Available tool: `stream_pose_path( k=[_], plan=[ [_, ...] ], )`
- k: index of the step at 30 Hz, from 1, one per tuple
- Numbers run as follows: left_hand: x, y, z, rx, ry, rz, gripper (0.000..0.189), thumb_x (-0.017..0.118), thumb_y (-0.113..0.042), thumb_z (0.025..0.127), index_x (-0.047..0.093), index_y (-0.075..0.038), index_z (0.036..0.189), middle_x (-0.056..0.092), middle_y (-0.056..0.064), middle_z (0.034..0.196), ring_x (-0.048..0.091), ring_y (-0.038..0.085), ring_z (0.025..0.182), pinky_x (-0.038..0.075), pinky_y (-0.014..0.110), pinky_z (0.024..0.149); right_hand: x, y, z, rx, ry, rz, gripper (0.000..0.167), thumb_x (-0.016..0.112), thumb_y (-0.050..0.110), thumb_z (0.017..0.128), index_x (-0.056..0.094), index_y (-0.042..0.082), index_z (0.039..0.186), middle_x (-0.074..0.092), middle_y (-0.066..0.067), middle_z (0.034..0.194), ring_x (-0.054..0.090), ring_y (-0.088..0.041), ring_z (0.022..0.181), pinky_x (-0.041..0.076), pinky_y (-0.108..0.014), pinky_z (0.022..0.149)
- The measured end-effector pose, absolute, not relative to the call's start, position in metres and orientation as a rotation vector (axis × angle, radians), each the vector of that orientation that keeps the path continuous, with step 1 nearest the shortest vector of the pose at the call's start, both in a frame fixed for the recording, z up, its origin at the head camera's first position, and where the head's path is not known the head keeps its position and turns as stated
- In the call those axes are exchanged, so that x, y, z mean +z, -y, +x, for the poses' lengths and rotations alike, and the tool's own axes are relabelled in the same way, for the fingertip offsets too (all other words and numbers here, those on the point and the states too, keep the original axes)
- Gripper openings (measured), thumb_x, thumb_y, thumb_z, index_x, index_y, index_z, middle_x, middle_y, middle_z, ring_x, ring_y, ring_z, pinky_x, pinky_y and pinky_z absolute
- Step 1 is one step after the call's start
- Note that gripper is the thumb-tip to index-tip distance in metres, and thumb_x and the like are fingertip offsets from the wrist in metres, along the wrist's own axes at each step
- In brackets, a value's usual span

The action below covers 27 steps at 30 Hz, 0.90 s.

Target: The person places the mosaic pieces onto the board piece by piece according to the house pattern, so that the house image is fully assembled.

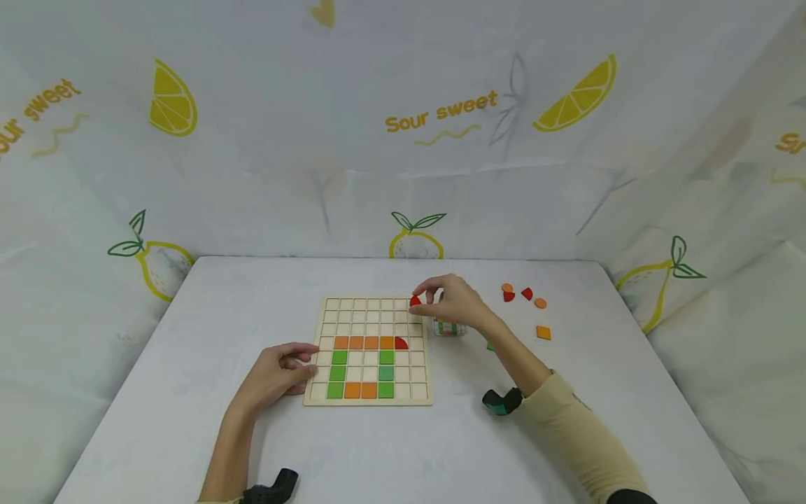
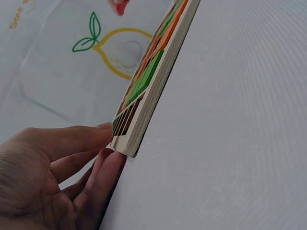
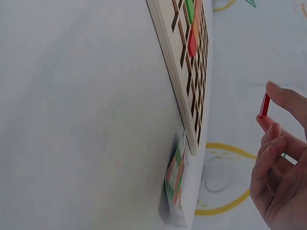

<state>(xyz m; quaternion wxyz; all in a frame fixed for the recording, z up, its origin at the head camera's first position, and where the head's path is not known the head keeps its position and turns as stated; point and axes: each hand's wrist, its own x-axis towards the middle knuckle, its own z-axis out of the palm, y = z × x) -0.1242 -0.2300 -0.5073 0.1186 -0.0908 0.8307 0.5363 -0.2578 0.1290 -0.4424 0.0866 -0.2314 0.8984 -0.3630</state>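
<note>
A wooden grid board (image 1: 368, 402) lies on the table. My left hand (image 1: 277, 374) grips its left edge, a fingertip on top and others at the side in the left wrist view. Between thumb and finger my right hand (image 1: 456, 301) pinches a small red piece (image 3: 265, 104), raised over the board's far right corner. Set in the board are a row of orange squares (image 1: 355, 342) ending in a red quarter-circle (image 1: 401, 343), columns of green squares (image 1: 338, 373) with a teal square (image 1: 386, 373), and orange squares (image 1: 361, 390) along the bottom.
Right of the board lies a small patterned packet (image 1: 450, 327), partly behind my right hand. Farther right are loose red pieces (image 1: 527, 294), orange discs (image 1: 540, 303) and an orange square (image 1: 543, 332). My right forearm partly hides a green piece (image 1: 490, 346).
</note>
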Motion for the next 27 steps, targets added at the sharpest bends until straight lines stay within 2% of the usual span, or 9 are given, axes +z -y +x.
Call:
stream_pose_path(
  k=[4,17,24,27],
  plan=[
    [-0.507,0.229,-0.124,1.576,-2.426,-0.257,0.045,0.082,-0.012,0.094,0.071,-0.004,0.137,0.066,0.012,0.119,0.064,0.018,0.092,0.068,0.031,0.069,-0.441,-0.106,-0.252,-1.063,-2.622,-0.725,0.031,0.089,0.034,0.089,0.081,0.014,0.112,0.061,0.005,0.081,0.048,-0.011,0.065,0.031,-0.022,0.053],
    [-0.506,0.230,-0.124,1.581,-2.432,-0.224,0.044,0.081,-0.012,0.095,0.071,-0.005,0.138,0.066,0.013,0.120,0.065,0.018,0.093,0.068,0.030,0.070,-0.440,-0.029,-0.238,-0.877,-2.535,-0.906,0.029,0.086,0.039,0.093,0.080,0.017,0.110,0.061,0.010,0.076,0.038,-0.007,0.055,0.024,-0.020,0.049],
    [-0.506,0.231,-0.124,1.589,-2.428,-0.204,0.044,0.082,-0.011,0.095,0.072,-0.004,0.137,0.067,0.014,0.120,0.066,0.018,0.093,0.068,0.030,0.070,-0.454,0.002,-0.236,-0.727,-2.525,-0.920,0.026,0.087,0.041,0.091,0.083,0.020,0.106,0.066,0.013,0.076,0.054,-0.003,0.065,0.042,-0.020,0.055],
    [-0.506,0.231,-0.123,1.581,-2.438,-0.202,0.044,0.081,-0.009,0.094,0.071,-0.004,0.137,0.067,0.014,0.121,0.066,0.018,0.093,0.068,0.030,0.070,-0.457,0.012,-0.235,-0.672,-2.539,-0.904,0.025,0.087,0.043,0.090,0.082,0.022,0.104,0.065,0.013,0.075,0.055,-0.002,0.066,0.045,-0.022,0.056]
  ],
)
